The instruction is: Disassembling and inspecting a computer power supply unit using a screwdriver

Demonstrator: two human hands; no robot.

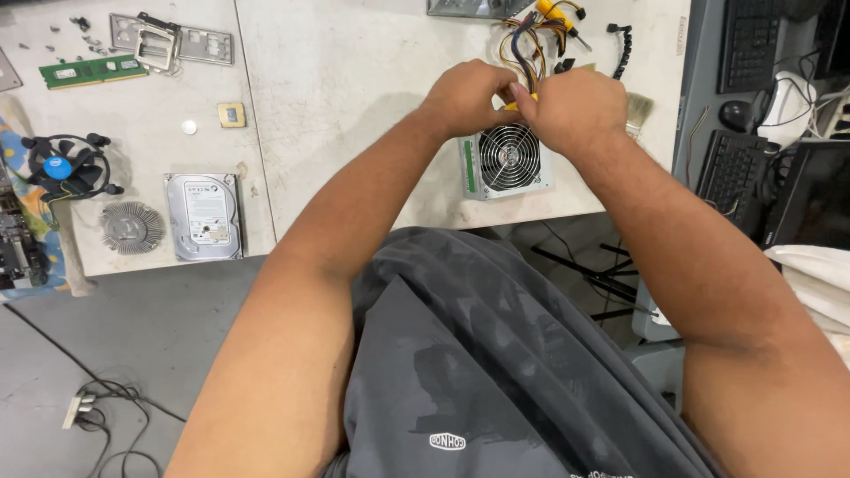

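- Right above the power supply [506,159], near the worktop [354,80] front edge, both hands meet
- left hand [467,96] and right hand [571,111] both pinching something small and yellow [522,100], can't tell what
- wire bundle [527,40] just behind the power supply
- hard drive [204,215] sits well off to its left

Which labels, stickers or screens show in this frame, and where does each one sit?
Hard drive label: white rectangle on the silver drive, table left.
Cooler fan sticker: round, blue, on the black fan's hub, far left.
Power supply sticker: green strip on its left side, beneath both hands.
Screen: dark, right edge.
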